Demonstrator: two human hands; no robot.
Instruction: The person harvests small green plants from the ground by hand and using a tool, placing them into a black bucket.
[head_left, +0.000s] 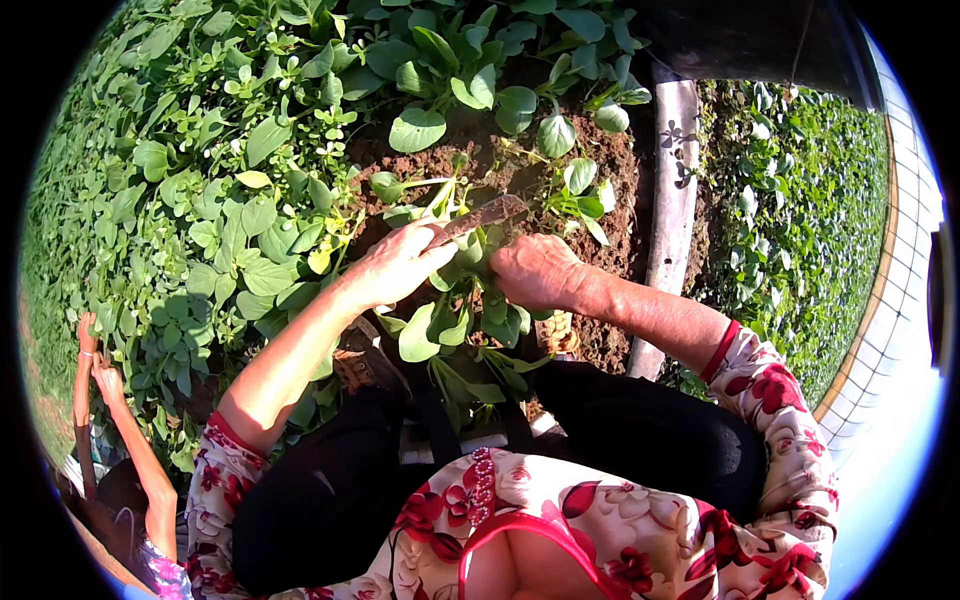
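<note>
My left hand (405, 262) is closed on the handle end of a knife with a worn, rusty-looking blade (484, 216), which points up and right over the soil. To its right, my right hand (536, 270) is curled into a fist beside leafy green plants; whether it grips any stems is hidden. Leafy greens with pale stems (446, 196) stand just above the knife. More leafy plants (420, 334) lie below and between my hands, near my shoes. A small leafy plant (585, 199) grows in the brown soil (611, 161) above my right hand.
Dense leafy plants and weeds (210, 172) cover the left side. A pale pole (673, 187) edges the bed at right, with another planted bed (787, 225) and wire mesh (874, 345) beyond. At lower left, another person's hands (97, 360) reach into the greenery.
</note>
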